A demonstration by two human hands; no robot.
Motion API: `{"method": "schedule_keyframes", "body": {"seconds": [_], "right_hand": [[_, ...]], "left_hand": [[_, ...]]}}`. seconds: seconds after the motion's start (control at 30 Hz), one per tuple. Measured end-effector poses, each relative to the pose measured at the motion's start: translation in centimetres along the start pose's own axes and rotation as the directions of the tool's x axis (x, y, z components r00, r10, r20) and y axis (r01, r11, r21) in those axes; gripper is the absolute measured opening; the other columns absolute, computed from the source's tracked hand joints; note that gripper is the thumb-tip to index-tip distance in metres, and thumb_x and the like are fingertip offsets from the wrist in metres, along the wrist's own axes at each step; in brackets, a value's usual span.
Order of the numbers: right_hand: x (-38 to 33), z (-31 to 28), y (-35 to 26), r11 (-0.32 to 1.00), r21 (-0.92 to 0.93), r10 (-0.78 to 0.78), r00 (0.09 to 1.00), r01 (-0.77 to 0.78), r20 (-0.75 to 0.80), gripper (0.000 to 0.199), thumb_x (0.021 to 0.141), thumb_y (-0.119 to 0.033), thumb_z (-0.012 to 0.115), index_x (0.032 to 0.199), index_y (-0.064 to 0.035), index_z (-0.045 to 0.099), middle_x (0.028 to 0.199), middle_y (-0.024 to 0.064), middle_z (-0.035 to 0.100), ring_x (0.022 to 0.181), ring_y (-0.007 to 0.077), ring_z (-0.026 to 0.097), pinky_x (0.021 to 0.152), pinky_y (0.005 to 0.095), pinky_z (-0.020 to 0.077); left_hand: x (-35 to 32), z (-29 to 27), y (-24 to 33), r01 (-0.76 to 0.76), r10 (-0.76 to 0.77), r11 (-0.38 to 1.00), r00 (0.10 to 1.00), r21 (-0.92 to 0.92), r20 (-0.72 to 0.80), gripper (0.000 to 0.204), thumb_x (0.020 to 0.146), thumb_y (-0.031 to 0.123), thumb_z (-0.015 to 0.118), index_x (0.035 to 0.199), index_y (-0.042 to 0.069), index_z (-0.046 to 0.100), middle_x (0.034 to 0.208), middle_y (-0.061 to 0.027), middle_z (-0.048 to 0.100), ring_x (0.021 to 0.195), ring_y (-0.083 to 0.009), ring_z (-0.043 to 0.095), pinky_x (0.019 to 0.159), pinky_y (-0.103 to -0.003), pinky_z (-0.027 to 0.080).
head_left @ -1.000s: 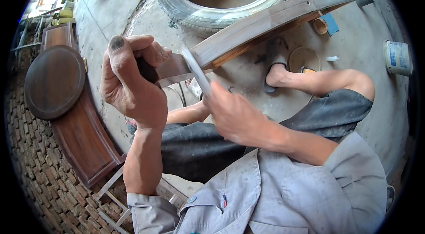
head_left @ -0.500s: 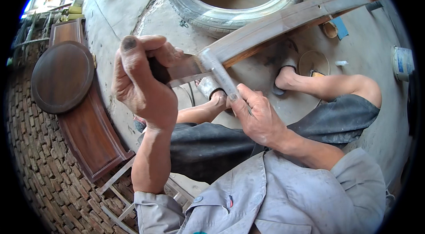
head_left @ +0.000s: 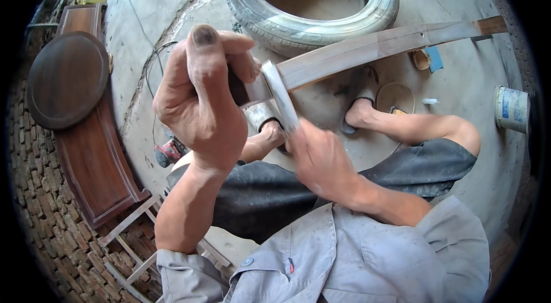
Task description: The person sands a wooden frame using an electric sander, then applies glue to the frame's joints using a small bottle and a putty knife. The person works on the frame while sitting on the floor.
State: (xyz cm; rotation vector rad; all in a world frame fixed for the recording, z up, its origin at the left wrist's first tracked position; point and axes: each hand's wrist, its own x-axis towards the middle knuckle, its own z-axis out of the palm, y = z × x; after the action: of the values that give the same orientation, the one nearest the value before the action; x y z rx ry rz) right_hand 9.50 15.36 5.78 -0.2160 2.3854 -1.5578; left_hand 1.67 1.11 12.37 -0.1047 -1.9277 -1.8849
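A long, slightly curved wooden bar point(head_left: 356, 53) slants across in front of me, its far end reaching to the upper right. My left hand point(head_left: 201, 102) is closed around its near, dark end, thumb uppermost; the hand hides part of that end. Against the bar, just right of those fingers, lies a flat whitish strip-like tool point(head_left: 278, 93), crosswise to the wood. My right hand point(head_left: 324, 159) grips the lower end of this strip and is smeared by motion. What kind of tool it is I cannot make out.
A worn tyre point(head_left: 310, 36) lies on the concrete beyond the bar. At left, a round dark wooden top point(head_left: 68, 80) rests on a long brown panel point(head_left: 94, 159). A red power tool point(head_left: 169, 152) sits near my leg. A pale bucket point(head_left: 512, 109) stands far right.
The right hand and strip have shifted slightly left, closer to the left hand's fingers. The bar now lies at a shallower slant. The whole view has shifted a little.
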Motion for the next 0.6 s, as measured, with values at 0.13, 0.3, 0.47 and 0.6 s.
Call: {"method": "schedule_keyframes", "body": {"seconds": [0.13, 0.3, 0.47, 0.6], "right_hand": [[2.7, 1.0, 0.2, 0.999, 0.047, -0.005, 1.0, 0.005, -0.008, 0.016, 0.1, -0.009, 0.049, 0.089, 0.0028, 0.053, 0.071, 0.0301, 0.058, 0.07, 0.0521, 0.062, 0.064, 0.0586, 0.0492], [0.8, 0.1, 0.6, 0.995, -0.007, -0.096, 0.995, 0.095, -0.02, 0.014, 0.099, -0.008, 0.05, 0.091, 0.0032, 0.053, 0.072, 0.0304, 0.059, 0.071, 0.0519, 0.062, 0.063, 0.0585, 0.0496], [1.2, 1.3, 1.6, 0.996, -0.045, -0.075, 0.997, 0.074, -0.026, 0.016, 0.097, -0.008, 0.05, 0.086, 0.0034, 0.052, 0.071, 0.0287, 0.058, 0.07, 0.0511, 0.062, 0.064, 0.0579, 0.05], [1.2, -0.2, -0.2, 0.999, 0.045, -0.016, 0.999, 0.014, 0.037, 0.018, 0.102, -0.011, 0.046, 0.092, 0.0013, 0.055, 0.075, 0.0238, 0.061, 0.074, 0.0464, 0.064, 0.066, 0.0559, 0.0487]], "left_hand": [[0.4, -0.2, -0.5, -0.021, 0.021, 0.999, 1.0, 0.037, -0.007, 0.039, 0.109, 0.03, 0.055, 0.089, 0.0, 0.072, 0.064, -0.0007, 0.059, 0.06, -0.006, 0.055, 0.055, -0.021, 0.041], [0.6, 0.0, -0.6, -0.023, 0.023, 1.0, 1.0, 0.014, 0.015, 0.039, 0.108, 0.03, 0.056, 0.089, -0.001, 0.071, 0.064, -0.0012, 0.059, 0.06, -0.0071, 0.055, 0.057, -0.023, 0.043], [0.3, 0.2, -0.6, 0.042, -0.042, 0.999, 0.999, -0.006, -0.001, 0.039, 0.108, 0.029, 0.057, 0.089, -0.002, 0.071, 0.067, -0.003, 0.06, 0.063, -0.0088, 0.058, 0.06, -0.024, 0.046], [0.1, -0.4, -0.1, 0.023, -0.023, 1.0, 1.0, -0.016, -0.008, 0.038, 0.108, 0.028, 0.055, 0.091, -0.001, 0.07, 0.068, -0.004, 0.06, 0.065, -0.0118, 0.058, 0.066, -0.028, 0.051]]}}
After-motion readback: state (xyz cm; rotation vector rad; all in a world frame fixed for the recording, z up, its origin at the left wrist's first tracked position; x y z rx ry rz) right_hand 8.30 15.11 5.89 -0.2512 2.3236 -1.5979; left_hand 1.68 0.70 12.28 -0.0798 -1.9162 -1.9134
